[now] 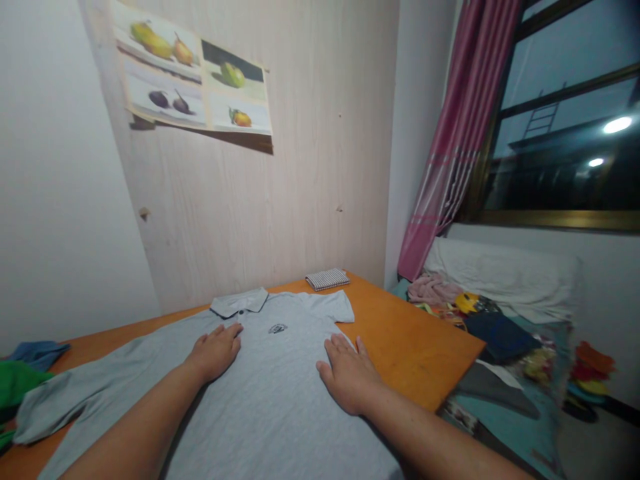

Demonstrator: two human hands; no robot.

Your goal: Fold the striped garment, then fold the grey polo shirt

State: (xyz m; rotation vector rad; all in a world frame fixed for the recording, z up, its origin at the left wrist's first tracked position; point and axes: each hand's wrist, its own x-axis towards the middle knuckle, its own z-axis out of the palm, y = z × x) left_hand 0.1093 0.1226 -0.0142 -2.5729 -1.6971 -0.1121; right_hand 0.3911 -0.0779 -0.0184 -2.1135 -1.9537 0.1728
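Note:
A light grey polo shirt (280, 393) lies spread over an orange tabletop (400, 347). Its collar (240, 303) is at the far end, and a small dark logo (278, 328) marks the chest. My left hand (215, 350) rests palm down on the cloth just below the collar, fingers stretched out. On the shirt's right side, below the short sleeve (336, 305), my right hand (349, 370) lies flat with its fingers spread. The left sleeve (55, 403) reaches out toward the table's left side. Neither hand grips anything.
A folded black-and-white checked cloth (327, 279) sits at the table's back edge. Green cloth (23, 380) and blue cloth (37, 353) lie at the left. Beyond the table's right edge, a bed (530, 427) holds dark folded clothes (503, 335) and other items.

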